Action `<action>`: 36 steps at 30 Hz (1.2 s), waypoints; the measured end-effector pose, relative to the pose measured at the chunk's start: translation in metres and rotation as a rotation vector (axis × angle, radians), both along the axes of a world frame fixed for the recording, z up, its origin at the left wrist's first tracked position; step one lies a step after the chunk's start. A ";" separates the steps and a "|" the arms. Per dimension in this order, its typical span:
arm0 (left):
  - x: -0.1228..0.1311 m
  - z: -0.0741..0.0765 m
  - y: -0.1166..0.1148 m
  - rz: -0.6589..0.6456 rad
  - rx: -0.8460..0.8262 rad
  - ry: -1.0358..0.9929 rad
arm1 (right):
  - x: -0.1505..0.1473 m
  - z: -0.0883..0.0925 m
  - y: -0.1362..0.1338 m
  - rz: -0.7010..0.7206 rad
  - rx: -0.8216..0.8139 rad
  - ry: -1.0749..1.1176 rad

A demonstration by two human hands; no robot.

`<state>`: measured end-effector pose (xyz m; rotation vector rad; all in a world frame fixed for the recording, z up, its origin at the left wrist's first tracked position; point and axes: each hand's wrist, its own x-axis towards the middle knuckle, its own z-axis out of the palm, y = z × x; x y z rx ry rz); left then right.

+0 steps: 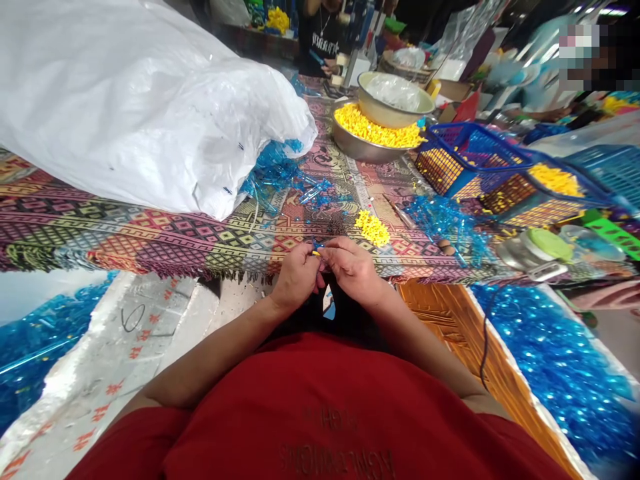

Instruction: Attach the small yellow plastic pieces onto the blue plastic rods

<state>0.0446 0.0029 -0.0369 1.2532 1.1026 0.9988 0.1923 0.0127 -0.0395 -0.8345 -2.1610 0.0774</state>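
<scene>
My left hand (pixel 296 275) and my right hand (pixel 353 265) meet at the front edge of the cloth-covered table, fingertips pinched together. Between them shows a small yellow plastic piece (pixel 316 253) with a bit of clear blue plastic (pixel 317 244) against it; the fingers hide most of both. A small heap of yellow pieces (pixel 373 228) lies on the cloth just beyond my right hand. Clear blue plastic pieces (pixel 315 192) are scattered beyond my left hand, and another pile of blue pieces (pixel 445 223) spreads to the right.
A big white sack (pixel 165 113) covers the left of the table (pixel 240 243). At the back, a bowl (pixel 400 100) rests over a metal basin (pixel 365 148) of yellow pieces. Blue baskets (pixel 453 153) and a small scale (pixel 535 250) stand right. Another person (pixel 325 40) is across the table.
</scene>
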 end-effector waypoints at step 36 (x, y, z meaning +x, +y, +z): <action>0.002 0.005 0.005 -0.037 -0.026 -0.040 | 0.005 -0.005 0.000 -0.057 -0.024 -0.004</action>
